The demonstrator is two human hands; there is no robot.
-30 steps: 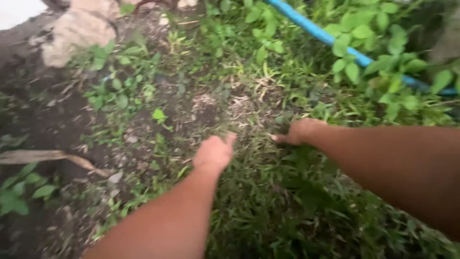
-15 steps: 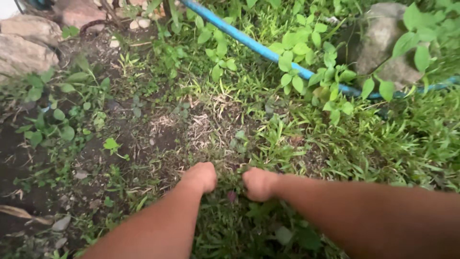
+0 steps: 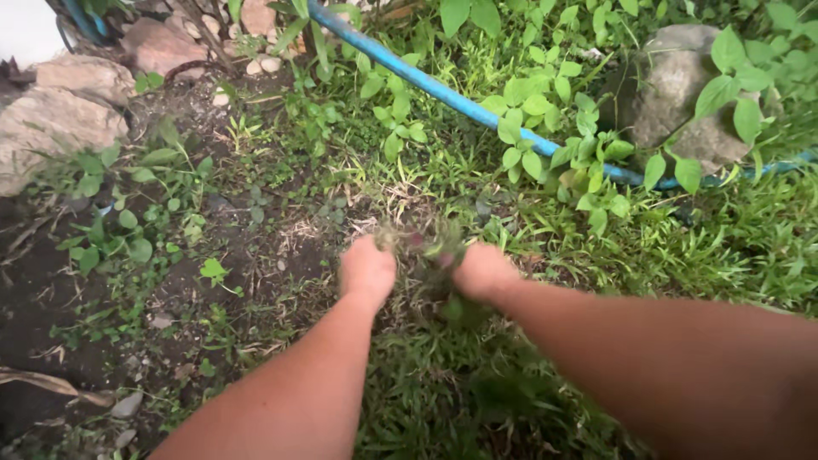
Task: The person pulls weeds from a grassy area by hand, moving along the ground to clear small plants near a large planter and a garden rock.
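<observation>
From the head camera I look down on a patch of garden ground, reading it from nine o'clock across to three. At ten o'clock a group of pale rocks [image 3: 60, 115] sits on dark bare soil [image 3: 34, 281], with a dry brown leaf [image 3: 51, 383] lying at eight o'clock near the frame's lower edge. Small broad-leaved seedlings [image 3: 111, 234] dot the soil between the rocks and the middle. Near the centre my left hand [image 3: 366, 271] is curled into a fist, knuckles up, its fingers closed on the left side of a clump of grass [image 3: 423, 247]. The clump, blurred and ragged with pale dry strands, stands between the two fists just above the turf, at the centre of the view. My right hand [image 3: 484, 271] is fisted the same way, touching the clump's right side; how much of it each palm encloses I cannot tell. Both bare forearms run in from six and four o'clock over thick green grass [image 3: 443, 392]. A blue hose [image 3: 443, 92] crosses from twelve o'clock down toward three, passing under leafy green plants [image 3: 545, 102]. At two o'clock a grey boulder [image 3: 677, 89] rests among those leaves, just behind the hose.
</observation>
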